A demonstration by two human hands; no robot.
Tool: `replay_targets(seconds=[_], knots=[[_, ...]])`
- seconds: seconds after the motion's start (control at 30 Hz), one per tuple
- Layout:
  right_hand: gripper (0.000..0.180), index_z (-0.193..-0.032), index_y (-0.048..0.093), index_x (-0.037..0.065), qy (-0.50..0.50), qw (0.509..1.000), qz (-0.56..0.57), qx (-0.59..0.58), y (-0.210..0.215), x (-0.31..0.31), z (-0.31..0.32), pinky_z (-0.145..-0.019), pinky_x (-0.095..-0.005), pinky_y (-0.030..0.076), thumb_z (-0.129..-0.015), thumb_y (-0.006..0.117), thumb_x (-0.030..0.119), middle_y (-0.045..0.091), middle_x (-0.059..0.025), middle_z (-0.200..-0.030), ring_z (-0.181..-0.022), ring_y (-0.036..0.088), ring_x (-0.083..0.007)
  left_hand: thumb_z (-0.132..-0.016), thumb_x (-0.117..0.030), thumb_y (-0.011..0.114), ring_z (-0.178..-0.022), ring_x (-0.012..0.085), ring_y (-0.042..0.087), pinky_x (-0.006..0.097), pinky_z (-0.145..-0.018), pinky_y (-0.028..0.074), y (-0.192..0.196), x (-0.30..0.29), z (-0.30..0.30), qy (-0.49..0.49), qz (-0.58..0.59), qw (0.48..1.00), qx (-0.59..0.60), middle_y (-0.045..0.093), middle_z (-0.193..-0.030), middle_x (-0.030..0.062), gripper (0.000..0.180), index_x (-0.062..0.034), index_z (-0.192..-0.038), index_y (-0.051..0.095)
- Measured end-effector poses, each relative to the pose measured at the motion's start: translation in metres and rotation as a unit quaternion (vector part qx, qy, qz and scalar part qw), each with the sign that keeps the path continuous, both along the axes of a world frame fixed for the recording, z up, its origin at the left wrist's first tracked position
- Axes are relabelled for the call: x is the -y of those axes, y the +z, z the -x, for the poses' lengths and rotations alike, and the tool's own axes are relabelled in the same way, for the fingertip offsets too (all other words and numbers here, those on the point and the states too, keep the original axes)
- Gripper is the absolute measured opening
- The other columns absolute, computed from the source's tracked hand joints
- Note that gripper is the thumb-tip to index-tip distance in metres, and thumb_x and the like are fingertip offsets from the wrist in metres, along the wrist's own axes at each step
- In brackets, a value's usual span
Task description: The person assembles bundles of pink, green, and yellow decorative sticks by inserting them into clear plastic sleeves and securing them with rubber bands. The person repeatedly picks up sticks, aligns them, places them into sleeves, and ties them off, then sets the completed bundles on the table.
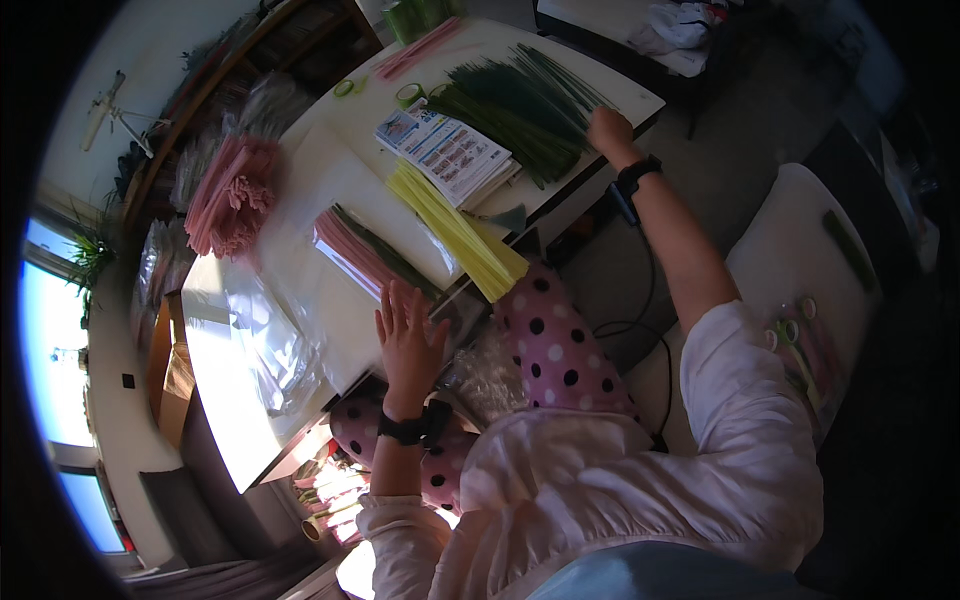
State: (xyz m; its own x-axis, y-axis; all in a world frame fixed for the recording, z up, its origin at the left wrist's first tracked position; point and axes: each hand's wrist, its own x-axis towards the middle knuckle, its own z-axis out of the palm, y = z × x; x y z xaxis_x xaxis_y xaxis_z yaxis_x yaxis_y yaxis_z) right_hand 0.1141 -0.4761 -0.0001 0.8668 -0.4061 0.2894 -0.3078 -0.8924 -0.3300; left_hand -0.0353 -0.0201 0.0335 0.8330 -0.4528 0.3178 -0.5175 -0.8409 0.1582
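My left hand [408, 335] is open, fingers spread, at the table's near edge. It is close to the near end of a bundle of pink fuzzy stems [350, 248], with a few dark green ones alongside. My right hand [611, 133] is closed at the table's right edge, beside the ends of thin dark green stems [545, 85]; what its fingers hold is hidden. A thicker dark green bundle [535, 140] lies to its left. Between my hands, a bundle of yellow fuzzy stems [455, 230] sticks out over the near edge.
A stack of printed sheets [450, 150] lies mid-table near green tape rolls [409, 95]. Pink stems [232, 195] are heaped at the left, with clear plastic bags [265, 330] nearby. A dark cable [655, 340] hangs right of my knees. A whitish surface [790, 235] bears more tape rolls.
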Motion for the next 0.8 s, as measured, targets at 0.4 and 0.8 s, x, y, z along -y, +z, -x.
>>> replay_targets(seconds=[0.4,0.8], knots=[[0.033,-0.062,0.052,0.0,0.048,0.976,-0.068,-0.203,0.015,0.012,0.021,-0.051,-0.0431,0.041,-0.087,0.058,0.022,0.048,-0.014,-0.057,-0.051,0.049,-0.0266,-0.079,-0.015,0.066,-0.133,0.0376,0.026,0.046,-0.104,0.031,0.027,-0.032,0.031,-0.021,0.1,0.995,0.006,0.028,-0.145,0.0184,0.045,-0.0036,-0.12,0.053],[0.013,-0.072,0.057,-0.004,-0.013,0.967,-0.141,-0.211,0.025,0.012,0.013,-0.049,-0.0376,0.05,-0.082,0.06,0.004,0.06,-0.0206,-0.066,-0.055,0.061,-0.0265,-0.081,-0.019,0.064,-0.133,0.0359,0.027,0.044,-0.104,0.03,0.032,-0.049,0.047,0.0,0.111,0.994,0.007,0.03,-0.143,0.0193,0.041,-0.0029,-0.117,0.054]])
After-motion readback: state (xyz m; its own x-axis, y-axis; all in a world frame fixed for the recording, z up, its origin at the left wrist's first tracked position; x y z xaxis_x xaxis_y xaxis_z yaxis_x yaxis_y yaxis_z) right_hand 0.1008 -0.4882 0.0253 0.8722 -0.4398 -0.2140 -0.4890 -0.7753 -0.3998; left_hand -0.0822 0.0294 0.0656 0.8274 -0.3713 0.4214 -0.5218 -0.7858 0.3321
